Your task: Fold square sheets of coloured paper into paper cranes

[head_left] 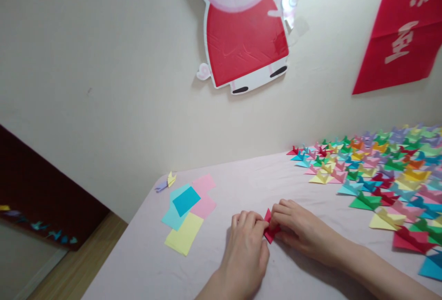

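A small folded piece of red paper [270, 234] lies on the cloth-covered surface between my two hands. My left hand [246, 245] is closed at its left edge, fingers bent and pressed on the paper. From the right, my right hand [297, 226] pinches the paper's other side, its fingers hiding part of it. To the left of my hands lie loose paper sheets: a blue sheet [186, 201] over a light blue sheet [171, 217], pink sheets [203, 204] and a yellow sheet [184, 234].
Rows of folded paper cranes [383, 180] in many colours cover the right side of the pale cloth [134, 263]. Two folded pieces, one yellow [171, 179] and one purple [161, 186], sit at the far left corner. A wall with a pig cutout [247, 44] rises behind.
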A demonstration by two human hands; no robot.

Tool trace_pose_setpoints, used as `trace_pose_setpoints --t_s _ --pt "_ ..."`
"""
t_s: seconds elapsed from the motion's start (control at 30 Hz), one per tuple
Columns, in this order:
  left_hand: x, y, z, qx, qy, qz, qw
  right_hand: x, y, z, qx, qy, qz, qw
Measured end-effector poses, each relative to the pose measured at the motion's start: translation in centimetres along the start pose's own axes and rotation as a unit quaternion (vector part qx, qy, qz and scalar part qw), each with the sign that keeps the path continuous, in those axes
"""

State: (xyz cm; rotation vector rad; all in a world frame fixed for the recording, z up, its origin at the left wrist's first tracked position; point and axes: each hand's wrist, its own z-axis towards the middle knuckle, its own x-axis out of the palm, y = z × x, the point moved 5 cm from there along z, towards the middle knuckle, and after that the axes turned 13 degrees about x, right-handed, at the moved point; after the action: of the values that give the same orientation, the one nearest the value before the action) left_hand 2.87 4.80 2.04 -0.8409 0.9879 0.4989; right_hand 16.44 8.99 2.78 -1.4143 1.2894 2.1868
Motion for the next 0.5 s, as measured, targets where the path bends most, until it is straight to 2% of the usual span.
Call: trace_pose_setpoints --t_s 0.23,0.5 --pt "-0.39 -0.32 0.39 0.007 0.020 0.034 0.999 0.50 -0.57 -0.11 -0.001 -0.013 -0.033 0.999" --pt "-0.51 -0.56 0.86 0.024 0.033 0.069 0.997 0.23 -0.48 -0.29 0.000 -0.033 0.004 0.999"
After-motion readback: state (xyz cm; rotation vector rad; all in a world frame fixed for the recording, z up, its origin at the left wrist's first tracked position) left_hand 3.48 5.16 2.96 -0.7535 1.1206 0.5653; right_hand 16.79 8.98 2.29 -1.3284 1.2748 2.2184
